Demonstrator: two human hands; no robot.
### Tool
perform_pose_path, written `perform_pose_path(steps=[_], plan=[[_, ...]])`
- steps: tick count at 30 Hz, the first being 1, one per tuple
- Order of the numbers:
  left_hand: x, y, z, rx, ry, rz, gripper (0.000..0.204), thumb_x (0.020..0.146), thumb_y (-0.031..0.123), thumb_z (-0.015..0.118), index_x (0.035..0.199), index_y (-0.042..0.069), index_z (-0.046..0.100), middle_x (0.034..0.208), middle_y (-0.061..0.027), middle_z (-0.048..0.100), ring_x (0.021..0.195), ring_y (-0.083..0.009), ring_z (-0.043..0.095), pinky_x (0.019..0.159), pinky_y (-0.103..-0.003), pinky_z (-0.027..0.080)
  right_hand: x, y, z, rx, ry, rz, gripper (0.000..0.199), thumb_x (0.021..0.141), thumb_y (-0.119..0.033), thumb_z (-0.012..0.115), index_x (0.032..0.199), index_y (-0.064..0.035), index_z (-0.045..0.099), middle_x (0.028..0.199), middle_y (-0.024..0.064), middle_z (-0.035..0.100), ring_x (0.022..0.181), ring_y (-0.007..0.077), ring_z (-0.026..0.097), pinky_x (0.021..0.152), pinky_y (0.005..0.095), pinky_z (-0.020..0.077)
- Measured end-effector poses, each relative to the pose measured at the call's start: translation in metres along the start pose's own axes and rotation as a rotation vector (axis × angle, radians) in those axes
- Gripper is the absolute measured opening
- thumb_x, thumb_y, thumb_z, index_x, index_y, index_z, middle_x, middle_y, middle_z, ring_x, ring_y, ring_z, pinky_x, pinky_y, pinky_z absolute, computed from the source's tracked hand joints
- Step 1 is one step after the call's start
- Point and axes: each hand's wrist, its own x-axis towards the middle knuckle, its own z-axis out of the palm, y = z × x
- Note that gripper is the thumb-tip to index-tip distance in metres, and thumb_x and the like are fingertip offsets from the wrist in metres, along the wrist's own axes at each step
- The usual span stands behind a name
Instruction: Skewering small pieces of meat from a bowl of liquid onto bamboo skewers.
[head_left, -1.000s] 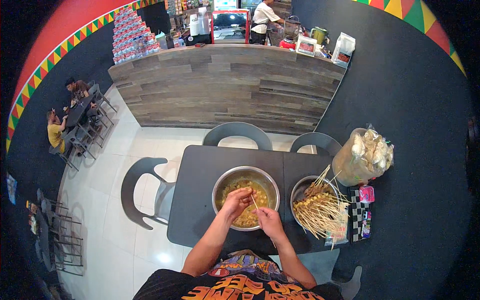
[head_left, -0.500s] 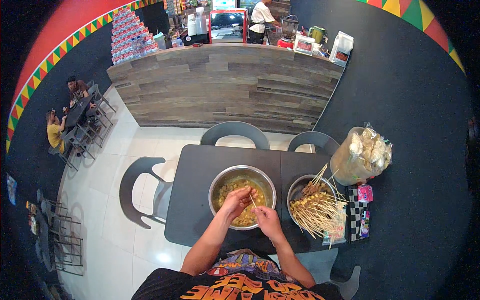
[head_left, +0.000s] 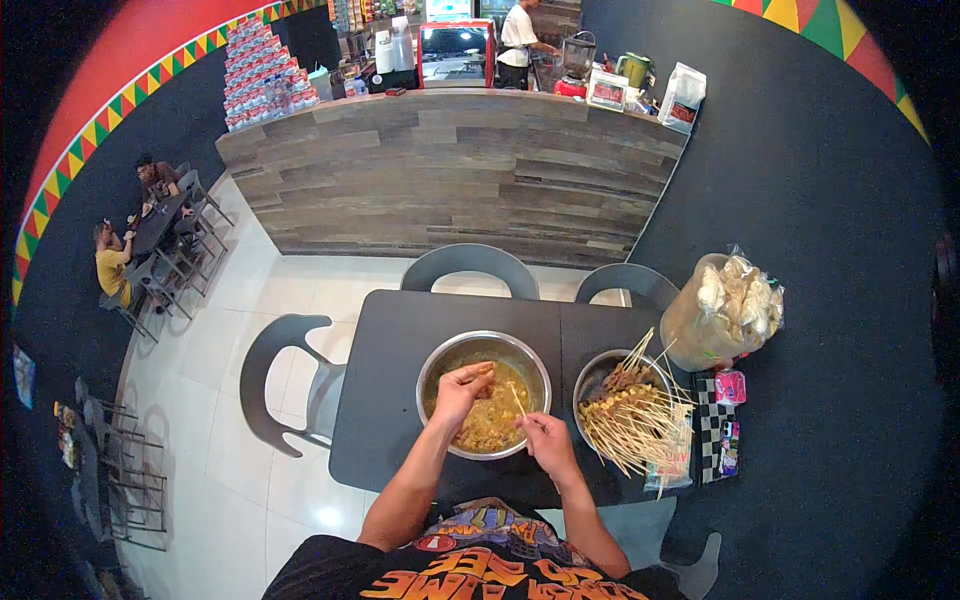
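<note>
A steel bowl [head_left: 432, 364] of yellow marinated meat pieces [head_left: 492, 415] sits on the dark table [head_left: 390, 400] in front of me. My left hand [head_left: 462, 387] is inside the bowl, fingers pinched on a piece of meat. My right hand [head_left: 545, 437] rests over the bowl's right rim and holds a thin wooden skewer [head_left: 518, 400] pointing up toward the left hand. A second steel bowl [head_left: 598, 372] to the right holds a pile of finished skewers [head_left: 640, 420].
A clear bag of white crackers [head_left: 728, 308] stands at the table's far right, with small packets [head_left: 728, 388] on a checkered cloth beside it. Grey chairs [head_left: 468, 266] ring the table. A wood-clad counter [head_left: 450, 170] lies beyond; people sit at far left.
My left hand has shifted slightly up inside the bowl and closed on a piece of meat. The right hand with the skewer stays at the rim.
</note>
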Motion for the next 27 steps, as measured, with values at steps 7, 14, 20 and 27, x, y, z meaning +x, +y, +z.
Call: perform_pose_path(steps=[7, 14, 20, 27], plan=[[0.005, 0.001, -0.005, -0.368, -0.052, -0.08, 0.028, 0.084, 0.008, 0.055, 0.109, -0.003, 0.054, 0.093, -0.0112, 0.061, 0.076, -0.0167, 0.06, 0.071, -0.029, 0.05, 0.002, -0.005, 0.003, -0.032, 0.032, -0.019, 0.02, 0.088, -0.015, 0.048, 0.086, 0.0006, 0.061, 0.051, -0.0031, 0.044, 0.043, 0.0042, 0.039, 0.041, 0.0196, 0.0302], [0.001, -0.004, 0.002, -0.34, -0.053, -0.068, 0.027, 0.083, 0.007, 0.055, 0.109, -0.002, 0.054, 0.096, -0.0121, 0.06, 0.083, -0.0187, 0.059, 0.074, -0.032, 0.05, 0.01, 0.006, 0.014, -0.139, 0.018, -0.05, 0.02, 0.085, -0.014, 0.049, 0.088, 0.0014, 0.062, 0.069, 0.0063, 0.059, 0.062, 0.011, 0.054, 0.057, 0.0253, 0.0418], [-0.001, -0.011, -0.001, -0.508, -0.135, -0.229, 0.025, 0.085, 0.012, 0.054, 0.107, 0.002, 0.055, 0.098, -0.0113, 0.06, 0.085, -0.0189, 0.057, 0.079, -0.033, 0.047, 0.014, 0.006, 0.015, -0.204, 0.027, -0.035, 0.022, 0.085, -0.017, 0.048, 0.087, -0.0005, 0.063, 0.069, 0.0086, 0.06, 0.063, 0.0125, 0.055, 0.059, 0.0269, 0.0424], [0.0, -0.018, 0.003, -0.513, -0.103, -0.284, 0.021, 0.086, 0.014, 0.052, 0.104, 0.003, 0.056, 0.099, -0.0097, 0.06, 0.087, -0.0184, 0.056, 0.08, -0.032, 0.045, 0.012, 0.006, 0.013, -0.17, 0.022, -0.034, 0.021, 0.085, -0.015, 0.049, 0.088, -0.0003, 0.063, 0.066, 0.0063, 0.058, 0.061, 0.0107, 0.052, 0.058, 0.0258, 0.0412]])
